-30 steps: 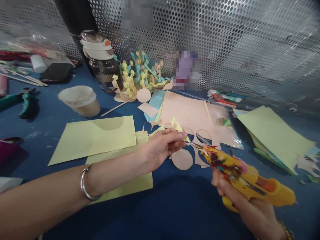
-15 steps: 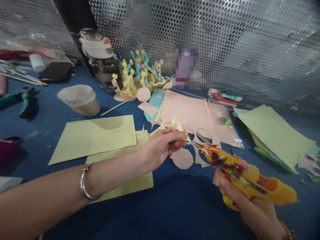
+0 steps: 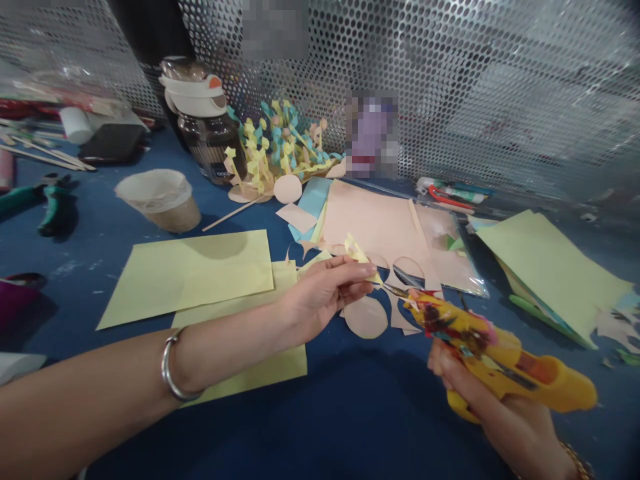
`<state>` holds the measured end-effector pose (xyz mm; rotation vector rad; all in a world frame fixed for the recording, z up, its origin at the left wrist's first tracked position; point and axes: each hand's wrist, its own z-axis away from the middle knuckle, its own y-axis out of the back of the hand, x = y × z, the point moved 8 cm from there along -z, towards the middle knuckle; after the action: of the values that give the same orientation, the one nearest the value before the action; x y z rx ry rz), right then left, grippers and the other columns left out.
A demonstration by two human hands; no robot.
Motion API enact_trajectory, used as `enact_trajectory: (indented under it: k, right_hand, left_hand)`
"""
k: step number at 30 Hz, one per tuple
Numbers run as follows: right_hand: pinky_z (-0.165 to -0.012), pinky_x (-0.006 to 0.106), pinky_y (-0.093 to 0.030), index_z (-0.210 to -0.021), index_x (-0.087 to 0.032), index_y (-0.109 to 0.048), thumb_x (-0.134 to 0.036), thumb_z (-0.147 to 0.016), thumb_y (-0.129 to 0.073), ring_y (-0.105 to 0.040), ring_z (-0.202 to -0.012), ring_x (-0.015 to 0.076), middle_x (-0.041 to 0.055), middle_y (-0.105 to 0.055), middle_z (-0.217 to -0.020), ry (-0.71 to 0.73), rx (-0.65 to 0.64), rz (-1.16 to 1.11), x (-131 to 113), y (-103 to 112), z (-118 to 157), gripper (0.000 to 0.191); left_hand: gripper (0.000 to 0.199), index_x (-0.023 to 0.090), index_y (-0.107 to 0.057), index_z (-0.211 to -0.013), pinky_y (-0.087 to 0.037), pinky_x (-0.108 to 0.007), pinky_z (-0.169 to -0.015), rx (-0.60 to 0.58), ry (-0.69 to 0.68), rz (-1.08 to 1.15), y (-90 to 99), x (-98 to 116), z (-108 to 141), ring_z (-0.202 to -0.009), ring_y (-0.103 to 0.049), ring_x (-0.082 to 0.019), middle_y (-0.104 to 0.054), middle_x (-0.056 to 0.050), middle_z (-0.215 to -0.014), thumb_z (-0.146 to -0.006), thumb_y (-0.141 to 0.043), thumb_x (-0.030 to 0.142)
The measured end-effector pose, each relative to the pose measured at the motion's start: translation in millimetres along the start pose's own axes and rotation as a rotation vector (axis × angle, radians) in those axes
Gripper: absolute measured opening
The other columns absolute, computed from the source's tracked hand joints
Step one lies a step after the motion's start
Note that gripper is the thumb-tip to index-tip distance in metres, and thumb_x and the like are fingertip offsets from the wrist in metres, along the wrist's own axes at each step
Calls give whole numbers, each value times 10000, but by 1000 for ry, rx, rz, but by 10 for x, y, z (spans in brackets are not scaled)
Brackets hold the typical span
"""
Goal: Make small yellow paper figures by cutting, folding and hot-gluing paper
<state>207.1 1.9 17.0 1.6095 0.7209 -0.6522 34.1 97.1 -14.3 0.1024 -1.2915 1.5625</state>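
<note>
Yellow paper cutout, one piece, is being pinched by the left grip over the middle of the blue surface, while the right grip is clenching one yellow glue gun, its nozzle pointing at the cutout's lower end, contact being too fine to tell. Two large overlapping yellow sheets are lying by the left forearm, their right edges stopping short of one pink disc, and room is spreading between both wrists, nearer than the disc.
</note>
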Motion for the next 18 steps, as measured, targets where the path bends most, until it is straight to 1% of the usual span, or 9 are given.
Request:
enact_trajectory:
  k: [4, 9, 11, 13, 15, 18]
  right_hand:
    - [-687, 227, -577, -777, -212, -690, -322, -730, -677, -691, -653, 193, 25, -695, -698, -23, 27, 45, 2, 12, 20, 121]
    - [-726, 276, -584, -852, -222, -708, -341, -763, -632, -696, -738, 223, 45, -711, -770, -33, 45, -1, -24, -5, 35, 166]
    - [-694, 274, -592, -836, -225, -713, -347, -754, -640, -695, -724, 225, 47, -716, -776, -32, 42, -17, -25, -12, 30, 164]
    - [-663, 257, -594, -794, -219, -710, -343, -730, -668, -693, -679, 215, 42, -713, -739, -36, 45, -19, -23, -13, 28, 146]
    - [-701, 262, -587, -811, -217, -706, -332, -739, -662, -695, -695, 212, 42, -715, -752, -34, 64, -17, -29, -3, 37, 143]
    - [-767, 282, -570, -867, -226, -697, -324, -771, -629, -696, -765, 218, 46, -720, -832, -19, 78, 9, -34, 12, 56, 154]
  left_hand:
    - [189, 150, -595, -632, -425, -241, -738, 5, 5, -10, 6, -2, -2, -615, -555, -74, -568, 32, -602, -619, -771, 217]
    - [193, 151, -603, -651, -423, -242, -746, 1, 3, 1, 8, -1, -7, -604, -547, -67, -570, 38, -612, -607, -779, 217]
    - [195, 151, -599, -648, -422, -239, -742, -3, 3, -2, 3, -2, -7, -605, -544, -66, -563, 40, -608, -611, -778, 221]
    - [197, 152, -598, -649, -418, -234, -742, -2, -1, -6, 0, 0, -6, -609, -541, -64, -555, 43, -604, -616, -776, 227]
    - [195, 152, -599, -649, -416, -234, -748, -2, 0, -8, -2, 0, -5, -614, -541, -64, -553, 44, -607, -618, -776, 229]
    - [192, 152, -604, -644, -416, -238, -749, -2, 4, -4, -3, -1, -1, -612, -539, -65, -561, 40, -610, -612, -778, 229]
